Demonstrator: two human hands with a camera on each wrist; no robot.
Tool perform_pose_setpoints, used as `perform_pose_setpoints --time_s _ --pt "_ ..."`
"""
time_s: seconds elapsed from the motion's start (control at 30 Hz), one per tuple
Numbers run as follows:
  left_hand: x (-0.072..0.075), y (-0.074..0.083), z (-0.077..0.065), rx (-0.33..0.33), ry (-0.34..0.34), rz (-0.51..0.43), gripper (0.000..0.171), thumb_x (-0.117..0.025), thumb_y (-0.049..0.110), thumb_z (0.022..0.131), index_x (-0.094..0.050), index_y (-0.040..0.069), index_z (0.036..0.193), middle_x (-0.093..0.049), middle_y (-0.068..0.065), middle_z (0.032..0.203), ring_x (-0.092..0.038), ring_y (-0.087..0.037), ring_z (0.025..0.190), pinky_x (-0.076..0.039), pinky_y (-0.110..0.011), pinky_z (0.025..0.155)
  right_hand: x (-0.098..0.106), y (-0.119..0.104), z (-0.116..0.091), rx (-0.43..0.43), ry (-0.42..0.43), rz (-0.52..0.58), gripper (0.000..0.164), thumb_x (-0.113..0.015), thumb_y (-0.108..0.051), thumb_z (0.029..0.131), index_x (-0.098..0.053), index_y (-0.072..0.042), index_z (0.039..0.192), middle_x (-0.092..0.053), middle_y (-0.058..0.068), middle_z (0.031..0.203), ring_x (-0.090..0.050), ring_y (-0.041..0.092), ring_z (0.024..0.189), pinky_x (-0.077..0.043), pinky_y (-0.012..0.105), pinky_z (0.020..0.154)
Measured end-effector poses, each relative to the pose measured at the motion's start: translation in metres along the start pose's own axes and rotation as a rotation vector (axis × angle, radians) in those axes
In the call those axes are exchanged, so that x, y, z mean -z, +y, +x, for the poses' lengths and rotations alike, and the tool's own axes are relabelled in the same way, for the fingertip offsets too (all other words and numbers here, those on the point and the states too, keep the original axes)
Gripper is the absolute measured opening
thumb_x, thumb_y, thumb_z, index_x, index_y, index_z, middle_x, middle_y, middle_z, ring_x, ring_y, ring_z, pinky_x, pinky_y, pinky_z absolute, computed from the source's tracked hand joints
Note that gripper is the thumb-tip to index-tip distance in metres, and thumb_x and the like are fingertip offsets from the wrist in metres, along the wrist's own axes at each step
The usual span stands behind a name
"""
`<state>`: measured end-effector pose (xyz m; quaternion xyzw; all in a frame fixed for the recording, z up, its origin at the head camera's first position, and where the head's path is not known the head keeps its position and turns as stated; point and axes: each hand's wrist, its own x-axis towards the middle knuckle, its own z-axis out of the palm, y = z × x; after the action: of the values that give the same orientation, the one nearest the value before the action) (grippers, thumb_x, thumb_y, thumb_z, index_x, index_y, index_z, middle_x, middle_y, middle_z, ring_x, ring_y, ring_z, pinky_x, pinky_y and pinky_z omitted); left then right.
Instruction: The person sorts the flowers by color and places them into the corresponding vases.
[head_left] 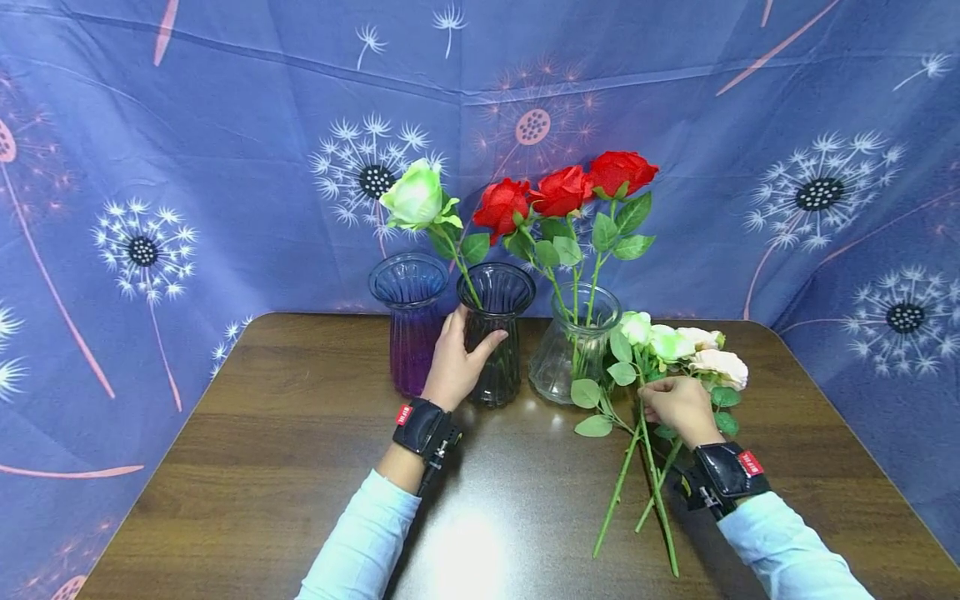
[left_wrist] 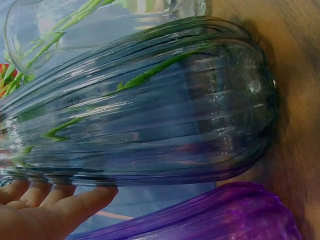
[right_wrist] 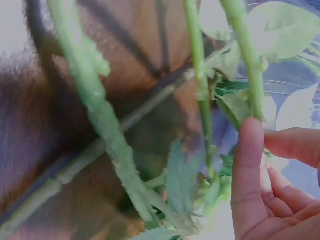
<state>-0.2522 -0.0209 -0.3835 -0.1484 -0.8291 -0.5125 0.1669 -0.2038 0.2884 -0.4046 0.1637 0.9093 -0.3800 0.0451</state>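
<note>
My left hand [head_left: 459, 362] grips the dark grey ribbed glass vase [head_left: 497, 379], thumb at the front and fingers at its left side. Inside that vase leans a green-white artificial rose [head_left: 412, 196]; the lower stem [left_wrist: 155, 71] shows through the glass in the left wrist view. Over a loose pile, my right hand [head_left: 682, 407] pinches a green rose stem [right_wrist: 254, 95] between thumb and forefinger. At the pile's upper end lie green-white roses [head_left: 670, 342] and pale pink roses [head_left: 720, 367], their crossing stems pointing toward me. Which bloom tops the pinched stem I cannot tell.
A blue-purple glass vase [head_left: 408, 354] stands just left of the dark one. To the right, a clear glass vase [head_left: 553, 371] holds three red roses [head_left: 562, 190]. The brown wooden table [head_left: 247, 467] ends at a blue dandelion-print cloth [head_left: 247, 208] behind.
</note>
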Motion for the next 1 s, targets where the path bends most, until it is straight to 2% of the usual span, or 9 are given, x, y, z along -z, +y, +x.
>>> perform_pose_setpoints --time_s 0.17,0.33,0.5,0.57,0.67,0.73,0.77,0.87,1.0 --pt "0.000 0.000 -0.001 0.009 -0.007 -0.005 0.062 -0.061 0.043 0.079 -0.036 0.020 0.130 -0.047 -0.007 0.120 -0.042 -0.019 0.118 -0.036 -0.039 0.098 0.008 -0.005 -0.007 0.049 0.086 -0.022 0.033 -0.054 -0.023 0.085 -0.061 0.005 0.103 -0.067 0.006 0.064 -0.063 0.012 0.055 -0.048 0.024 0.052" --pt "0.000 0.000 -0.001 0.020 -0.016 -0.009 0.062 -0.060 0.044 0.079 -0.035 0.020 0.131 -0.046 -0.006 0.122 -0.041 -0.018 0.119 -0.036 -0.039 0.098 0.022 -0.017 -0.015 0.139 0.187 -0.018 0.035 -0.054 -0.024 0.086 -0.061 0.005 0.104 -0.068 0.011 0.074 -0.059 0.002 0.048 -0.044 0.019 0.048" --pt "0.000 0.000 0.000 0.015 -0.017 -0.008 0.063 -0.059 0.044 0.079 -0.035 0.018 0.131 -0.046 -0.006 0.121 -0.041 -0.018 0.119 -0.036 -0.038 0.098 0.033 -0.027 -0.023 0.277 0.386 -0.044 0.029 -0.057 -0.026 0.082 -0.067 0.000 0.093 -0.067 0.014 0.076 -0.050 -0.008 0.048 -0.040 0.019 0.048" --pt "0.000 0.001 0.000 0.014 -0.016 -0.007 0.064 -0.059 0.044 0.079 -0.035 0.018 0.132 -0.047 -0.007 0.121 -0.042 -0.019 0.119 -0.037 -0.039 0.097 0.035 -0.028 -0.023 0.338 0.455 0.012 0.026 -0.060 -0.026 0.080 -0.069 -0.004 0.090 -0.067 0.010 0.070 -0.048 -0.008 0.047 -0.035 0.019 0.046" --pt "0.000 0.000 0.000 0.023 -0.015 -0.001 0.064 -0.060 0.044 0.079 -0.035 0.019 0.132 -0.047 -0.007 0.120 -0.042 -0.019 0.118 -0.037 -0.038 0.097 0.039 -0.037 -0.029 0.372 0.511 0.052 0.025 -0.060 -0.028 0.080 -0.069 -0.007 0.091 -0.064 0.001 0.063 -0.048 -0.008 0.046 -0.034 0.019 0.044" --pt "0.000 0.000 0.001 0.026 -0.015 0.002 0.063 -0.060 0.044 0.079 -0.035 0.019 0.132 -0.047 -0.006 0.120 -0.042 -0.018 0.118 -0.037 -0.038 0.097 0.040 -0.046 -0.035 0.390 0.539 0.072 0.023 -0.061 -0.026 0.079 -0.070 -0.008 0.092 -0.061 -0.011 0.059 -0.047 -0.011 0.047 -0.034 0.016 0.044" --pt "0.000 0.000 0.001 0.027 -0.013 0.001 0.063 -0.060 0.044 0.079 -0.035 0.019 0.131 -0.047 -0.006 0.119 -0.043 -0.018 0.117 -0.037 -0.038 0.097 0.041 -0.054 -0.041 0.385 0.558 0.035 0.024 -0.059 -0.026 0.080 -0.069 -0.008 0.093 -0.059 -0.016 0.059 -0.047 -0.013 0.049 -0.035 0.015 0.046" --pt "0.000 0.000 0.001 0.023 -0.015 0.000 0.062 -0.060 0.044 0.079 -0.036 0.019 0.131 -0.047 -0.007 0.119 -0.043 -0.019 0.116 -0.037 -0.038 0.097 0.042 -0.068 -0.048 0.439 0.593 0.052 0.021 -0.061 -0.022 0.079 -0.070 -0.008 0.091 -0.048 -0.034 0.059 -0.045 -0.017 0.052 -0.035 0.009 0.048" --pt "0.000 -0.001 0.001 0.023 -0.019 0.001 0.062 -0.059 0.044 0.080 -0.036 0.019 0.131 -0.047 -0.007 0.119 -0.043 -0.019 0.117 -0.038 -0.038 0.097 0.043 -0.085 -0.056 0.536 0.610 0.078 0.019 -0.063 -0.020 0.079 -0.070 -0.007 0.091 -0.045 -0.040 0.063 -0.046 -0.018 0.055 -0.035 0.006 0.052"
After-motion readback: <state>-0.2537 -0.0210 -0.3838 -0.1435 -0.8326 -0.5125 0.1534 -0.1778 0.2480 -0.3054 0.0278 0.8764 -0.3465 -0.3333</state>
